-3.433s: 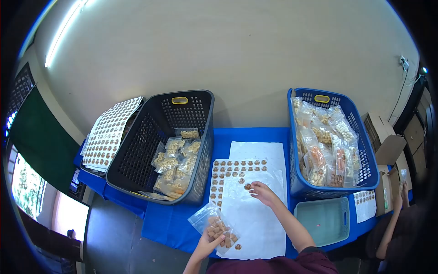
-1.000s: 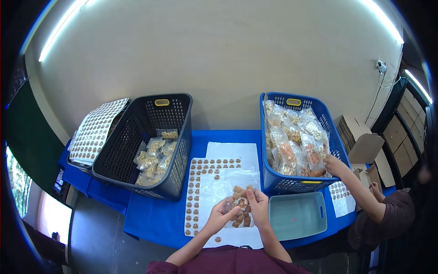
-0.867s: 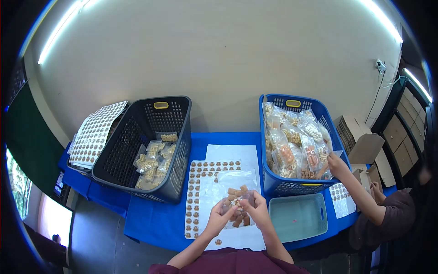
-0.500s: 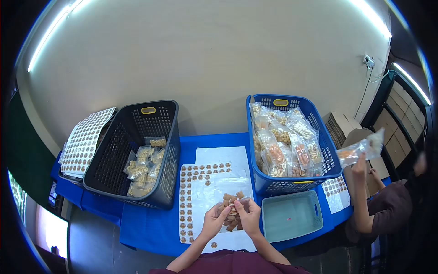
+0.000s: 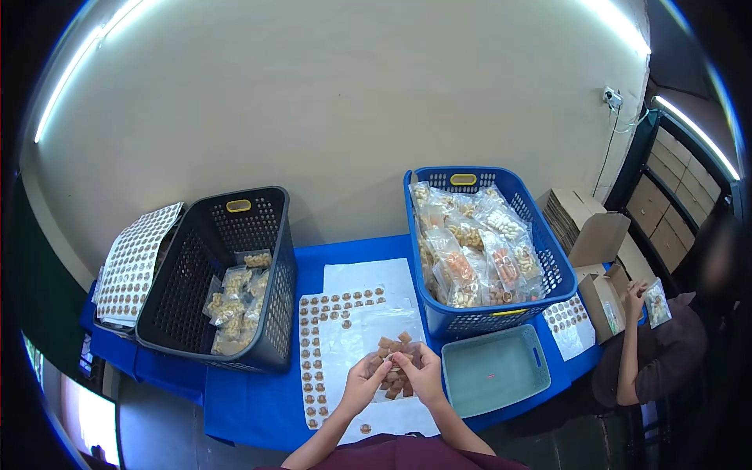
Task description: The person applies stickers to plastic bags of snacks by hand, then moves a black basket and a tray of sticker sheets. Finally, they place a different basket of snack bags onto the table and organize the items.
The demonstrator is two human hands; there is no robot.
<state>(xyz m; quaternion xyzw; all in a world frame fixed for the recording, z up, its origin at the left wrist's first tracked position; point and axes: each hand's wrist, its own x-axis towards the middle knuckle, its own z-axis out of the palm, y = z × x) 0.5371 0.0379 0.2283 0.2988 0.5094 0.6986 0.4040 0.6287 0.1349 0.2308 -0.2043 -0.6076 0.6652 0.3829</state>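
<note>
Both my hands hold a clear plastic bag of brown, square snack pieces (image 5: 397, 343) above the table's front part. My left hand (image 5: 363, 385) grips its left side, and my right hand (image 5: 424, 377) grips its right side. The thumbs meet at the middle of the bag, largely covering a round label there. Beneath lies a white sheet of round stickers (image 5: 311, 364), with stickers along its left and top edges and bare backing elsewhere.
At left stands a dark basket (image 5: 280, 313) with bagged snacks, beside stacked sticker sheets (image 5: 141, 258). A blue basket (image 5: 486, 319) full of snack bags stands right, behind a green tray (image 5: 493, 376). Far right, a co-worker's hand (image 5: 636, 298) holds a bag (image 5: 658, 304) by a cardboard box (image 5: 601, 301).
My thumbs have closed in over the round label, which showed more before. The co-worker's raised bag of orange and pale snacks is gone from there; their hand is lower, by the box. My view has shifted.
</note>
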